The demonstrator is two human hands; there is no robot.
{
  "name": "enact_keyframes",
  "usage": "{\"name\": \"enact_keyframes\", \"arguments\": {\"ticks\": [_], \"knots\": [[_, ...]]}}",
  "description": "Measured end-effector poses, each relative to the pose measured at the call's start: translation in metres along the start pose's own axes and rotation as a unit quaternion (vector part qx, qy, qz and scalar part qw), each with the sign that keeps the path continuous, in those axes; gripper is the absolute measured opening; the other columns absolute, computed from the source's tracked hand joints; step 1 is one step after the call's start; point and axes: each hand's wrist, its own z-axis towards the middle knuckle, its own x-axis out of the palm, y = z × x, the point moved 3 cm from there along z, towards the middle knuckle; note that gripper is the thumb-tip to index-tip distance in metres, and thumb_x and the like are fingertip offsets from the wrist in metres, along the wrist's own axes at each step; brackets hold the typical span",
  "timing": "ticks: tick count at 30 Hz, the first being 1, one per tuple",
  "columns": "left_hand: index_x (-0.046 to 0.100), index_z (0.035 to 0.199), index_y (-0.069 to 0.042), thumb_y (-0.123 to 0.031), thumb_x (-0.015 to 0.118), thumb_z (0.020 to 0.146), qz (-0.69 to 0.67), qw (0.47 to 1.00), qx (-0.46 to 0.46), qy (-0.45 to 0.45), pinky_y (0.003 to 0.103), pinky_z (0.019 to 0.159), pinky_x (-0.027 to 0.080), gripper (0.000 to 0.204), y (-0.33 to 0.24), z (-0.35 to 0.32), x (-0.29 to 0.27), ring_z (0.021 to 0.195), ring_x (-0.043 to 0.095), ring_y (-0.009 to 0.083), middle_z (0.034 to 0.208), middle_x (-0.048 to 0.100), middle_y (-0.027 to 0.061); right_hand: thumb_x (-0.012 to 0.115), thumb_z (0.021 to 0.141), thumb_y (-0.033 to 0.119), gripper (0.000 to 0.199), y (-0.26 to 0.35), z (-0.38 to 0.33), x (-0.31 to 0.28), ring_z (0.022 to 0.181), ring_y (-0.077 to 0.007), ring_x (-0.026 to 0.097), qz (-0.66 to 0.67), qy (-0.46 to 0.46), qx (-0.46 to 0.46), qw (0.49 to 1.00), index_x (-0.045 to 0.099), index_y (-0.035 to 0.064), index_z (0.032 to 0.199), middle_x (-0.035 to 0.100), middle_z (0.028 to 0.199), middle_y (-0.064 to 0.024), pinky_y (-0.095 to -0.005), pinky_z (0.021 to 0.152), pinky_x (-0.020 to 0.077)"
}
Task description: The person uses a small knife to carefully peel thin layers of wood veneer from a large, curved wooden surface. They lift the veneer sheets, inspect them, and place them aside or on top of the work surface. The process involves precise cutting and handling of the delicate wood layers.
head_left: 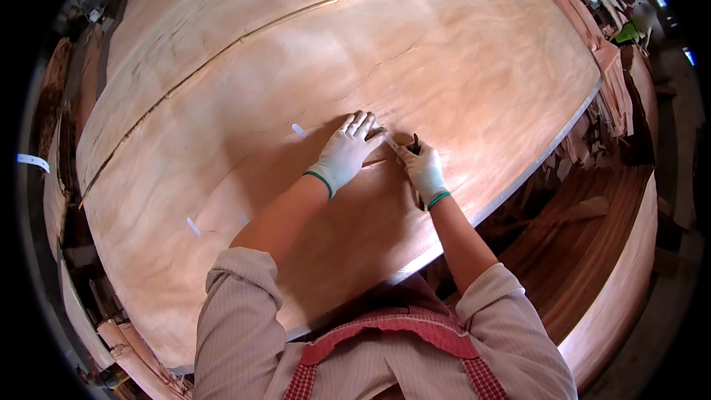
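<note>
Both hands wear pale gloves with green cuffs and are over a large tan wood veneer sheet (pixel 459 67). My left hand (pixel 346 152) lies flat on the sheet, fingers stretched out, by one end of a narrow pale strip (pixel 392 144). My right hand (pixel 425 168) is closed round a dark, slim tool (pixel 415 144), whose end sticks up past the fingers. The other end of the strip reaches the right fingers; whether they touch it I cannot tell. A thin slit (pixel 376 163) in the veneer shows between my hands.
Short white tape pieces (pixel 298 130) stick to the veneer. A long split-edged seam (pixel 244 38) crosses the far part. A metal edge (pixel 518 181) borders the near right side. Stacked brown veneer (pixel 585 241) lies to the right, and scraps surround the table. A person in green (pixel 632 30) is far right.
</note>
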Motion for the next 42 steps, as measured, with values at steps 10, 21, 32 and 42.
{"name": "enact_keyframes", "arguments": {"ticks": [10, 21, 32, 42], "knots": [[0.054, 0.124, -0.001, 0.000, 0.049, 0.084, -0.268, 0.867, -0.262, -0.330, 0.042, 0.108, 0.034, 0.041, 0.013, -0.087, -0.013, 0.126, 0.046, 0.0342, 0.128, 0.056, 0.0183, 0.067, 0.089, 0.023, 0.019, 0.008, -0.059, 0.040, 0.057, -0.0054, 0.047, 0.070, 0.154, -0.027, 0.985, 0.061, 0.0049, 0.086, 0.057, 0.068, 0.0019, -0.0209, 0.050, 0.0379], [0.048, 0.129, 0.003, -0.011, 0.051, 0.091, -0.152, 0.902, -0.373, -0.155, 0.041, 0.101, 0.041, 0.040, -0.007, -0.145, -0.035, 0.114, 0.055, 0.0339, 0.125, 0.056, 0.0211, 0.064, 0.084, 0.031, 0.029, 0.012, -0.068, 0.021, 0.069, -0.0296, 0.066, -0.507, 0.126, -0.021, 0.853, 0.067, 0.0022, 0.089, 0.068, 0.082, -0.0173, -0.0399, 0.064, 0.0512], [0.029, 0.143, 0.003, -0.021, 0.066, 0.086, -0.732, 0.674, -0.079, -0.064, 0.034, 0.114, 0.020, 0.072, -0.102, -0.262, -0.135, 0.139, 0.029, 0.0220, 0.146, 0.037, 0.0157, 0.053, 0.097, 0.031, 0.025, 0.032, -0.254, 0.054, 0.041, -0.0020, 0.027, 0.453, 0.475, 0.176, 0.734, 0.051, 0.0073, 0.089, 0.035, 0.057, 0.0070, -0.0181, 0.037, 0.0222], [0.062, 0.103, 0.001, -0.009, 0.057, 0.091, -0.631, 0.662, -0.352, -0.198, 0.030, 0.069, 0.048, 0.017, -0.165, -0.394, -0.176, 0.074, 0.060, 0.0153, 0.087, 0.065, 0.0106, 0.054, 0.097, 0.024, 0.016, 0.031, -0.307, 0.109, 0.061, -0.0028, 0.038, 0.405, 0.613, 0.217, 0.643, 0.056, 0.0090, 0.102, 0.046, 0.083, 0.0000, -0.0132, 0.042, 0.0311]]}}
